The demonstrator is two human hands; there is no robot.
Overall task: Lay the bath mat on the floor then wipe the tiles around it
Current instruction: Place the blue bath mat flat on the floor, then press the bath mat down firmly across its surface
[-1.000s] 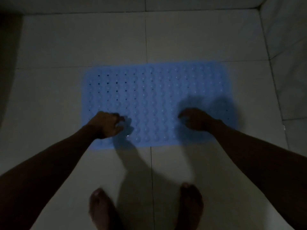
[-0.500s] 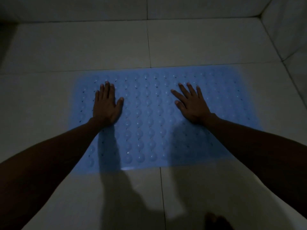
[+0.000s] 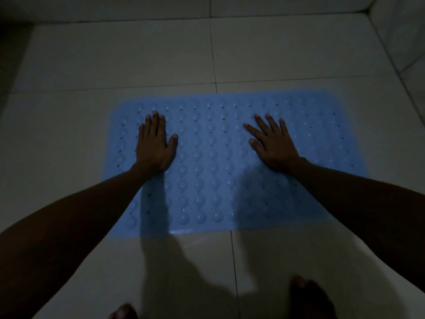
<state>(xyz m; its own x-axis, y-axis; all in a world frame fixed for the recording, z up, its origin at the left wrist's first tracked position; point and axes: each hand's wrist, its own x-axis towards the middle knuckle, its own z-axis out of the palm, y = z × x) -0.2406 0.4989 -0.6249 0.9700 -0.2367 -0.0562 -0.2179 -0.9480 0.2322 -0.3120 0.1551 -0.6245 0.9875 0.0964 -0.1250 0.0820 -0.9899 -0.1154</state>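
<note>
A blue rubber bath mat (image 3: 213,162) with rows of round bumps and small holes lies flat on the pale floor tiles (image 3: 115,61). My left hand (image 3: 155,143) presses palm-down on the mat's left part, fingers straight and together. My right hand (image 3: 273,143) presses palm-down on its right part, fingers spread. Both forearms reach in from the lower corners. The scene is dim.
Tiled walls rise at the back (image 3: 207,5) and at the right (image 3: 404,42), forming a corner at top right. My bare feet show at the bottom edge, the left foot (image 3: 123,313) and the right foot (image 3: 310,298). Shadows of my arms fall on the near tiles.
A second ago both hands were curled at the mat's near edge. They then moved forward and flattened onto the mat, where they stay pressed. My feet have come back into view.
</note>
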